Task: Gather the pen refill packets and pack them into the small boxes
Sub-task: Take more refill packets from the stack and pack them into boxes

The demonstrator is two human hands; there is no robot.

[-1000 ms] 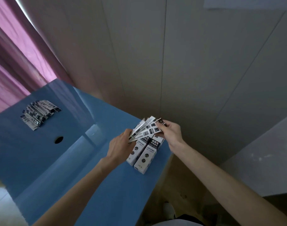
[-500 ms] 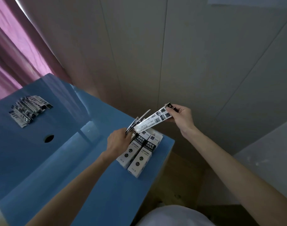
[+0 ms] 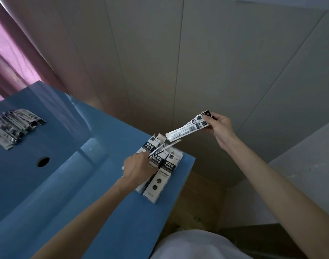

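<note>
Three small black-and-white boxes [image 3: 160,178] lie side by side at the right corner of the blue table [image 3: 70,199], their far flaps open. My left hand [image 3: 138,168] rests over them and grips a few thin refill packets [image 3: 164,148] that fan out towards the wall. My right hand [image 3: 218,126] is raised beyond the table edge and pinches two long white refill packets [image 3: 187,129] by their dark end. A loose pile of refill packets [image 3: 14,126] lies at the far left of the table.
A round dark hole [image 3: 43,162] sits in the tabletop left of centre. Pink curtain [image 3: 14,53] hangs at the far left, and a pale panelled wall [image 3: 197,62] stands behind the table. Floor shows beyond the table's right edge.
My right hand has drawn two packets out of the fan and lifted them up and to the right. My left hand has sunk closer to the boxes with the others.
</note>
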